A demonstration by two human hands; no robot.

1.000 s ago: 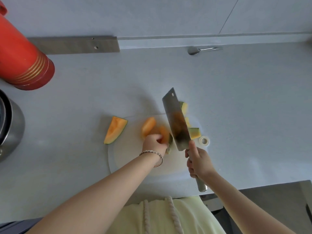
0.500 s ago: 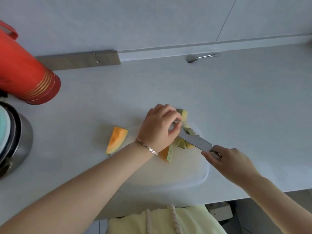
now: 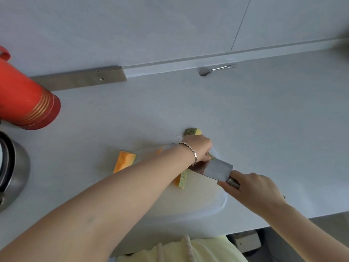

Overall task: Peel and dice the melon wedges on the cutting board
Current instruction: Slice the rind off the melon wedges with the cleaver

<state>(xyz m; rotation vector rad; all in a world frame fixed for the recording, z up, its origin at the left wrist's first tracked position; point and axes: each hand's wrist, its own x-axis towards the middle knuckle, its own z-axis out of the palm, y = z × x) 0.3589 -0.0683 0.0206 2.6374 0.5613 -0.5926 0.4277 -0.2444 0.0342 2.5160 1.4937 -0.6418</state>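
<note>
Head view looks down on a pale counter where a white cutting board lies near the front edge. The left hand, with a bracelet at the wrist, reaches across the board to its far right corner. Its fingers are curled downward with the tips on a green rind scrap; whether they pinch it or only press on it cannot be told. The right hand is wrapped round the handle of a cleaver, whose broad blade lies low over the board and runs under the left hand. One orange melon wedge lies at the board's left edge, partly on the counter. A second piece with netted rind lies on the board just below the left wrist. Another rind piece lies on the counter just beyond the left hand. A red flask and a metal pot stand at the far left, and a spoon lies by the wall.
</note>
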